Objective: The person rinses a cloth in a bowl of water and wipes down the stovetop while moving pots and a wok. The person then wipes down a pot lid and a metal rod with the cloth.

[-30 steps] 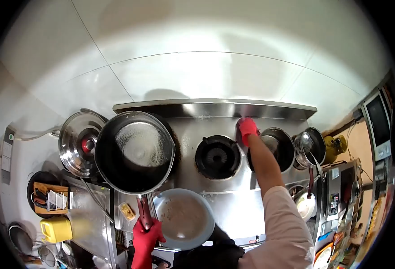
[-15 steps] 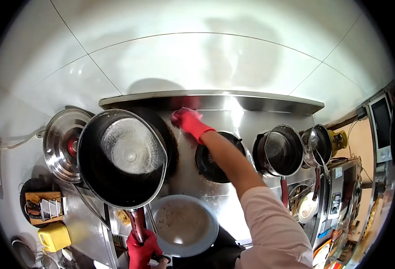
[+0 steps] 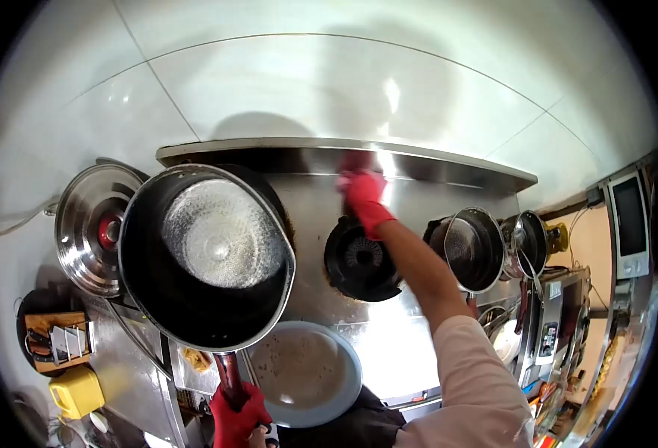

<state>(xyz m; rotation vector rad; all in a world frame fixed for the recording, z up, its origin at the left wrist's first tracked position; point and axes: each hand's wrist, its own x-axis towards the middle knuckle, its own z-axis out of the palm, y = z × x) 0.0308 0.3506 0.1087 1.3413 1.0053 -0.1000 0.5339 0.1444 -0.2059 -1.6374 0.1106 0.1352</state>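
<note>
My left hand, in a red rubber glove, is closed around the dark red handle of a large saucepan. The pan is tilted so its dark inside and whitish, scoured bottom face me. My right hand, also in a red glove, presses on the steel stove top near the raised back ledge. Its fingers are blurred and bunched, and whatever lies under them cannot be made out. Just below that hand is a black burner. A pale basin of cloudy water stands below the saucepan.
A steel lid with a red knob leans at the left. Beneath it are a knife block and a yellow jug. Two pans stand at the right. A tiled wall rises behind the ledge.
My right hand has moved right along the back of the stove top, from beside the saucepan to above the burner. My left hand still grips the saucepan; the view has shifted slightly.
</note>
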